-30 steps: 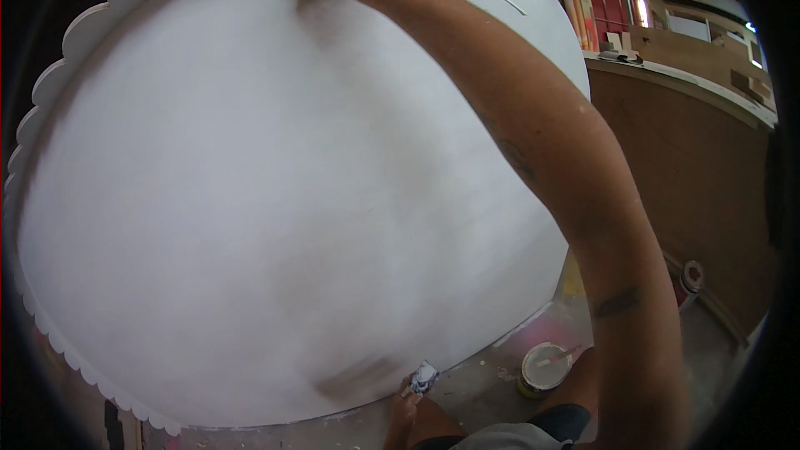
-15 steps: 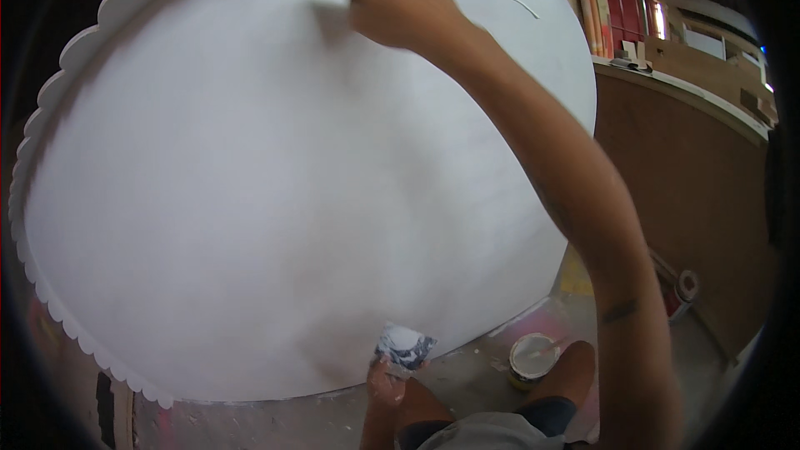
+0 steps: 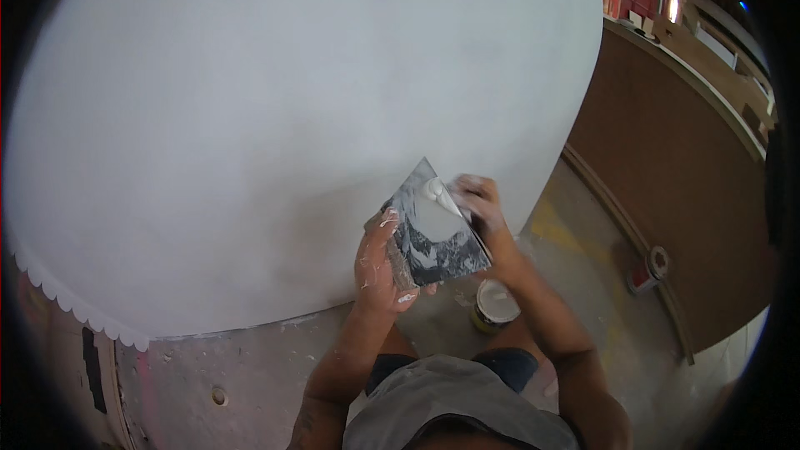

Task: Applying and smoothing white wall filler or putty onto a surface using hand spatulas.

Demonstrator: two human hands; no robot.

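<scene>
My left hand [image 3: 375, 271], spotted with white filler, grips a flat square mixing plate [image 3: 425, 262] from its left side and below. The plate is tilted, its dark face smeared grey. A mound of white filler [image 3: 435, 218] lies on its upper middle. At the plate's right edge my right hand [image 3: 483, 200], slightly blurred, is closed on a scraper [image 3: 473, 235]; only a thin strip of the blade shows beside the filler. Beyond both hands stands a large white panel [image 3: 292, 100] with a smooth curved face.
A tub [image 3: 497, 303] with a whitish top stands on the floor near my legs. Farther right, a red can [image 3: 647, 273] lies by a tall brown board [image 3: 667, 175]. Scalloped white trim [image 3: 79, 319] borders the panel's lower left. Stained grey floor [image 3: 250, 367] runs underneath.
My right hand has come down from the panel's top to the plate with the scraper. My left hand has raised the plate. The view has tipped downward.
</scene>
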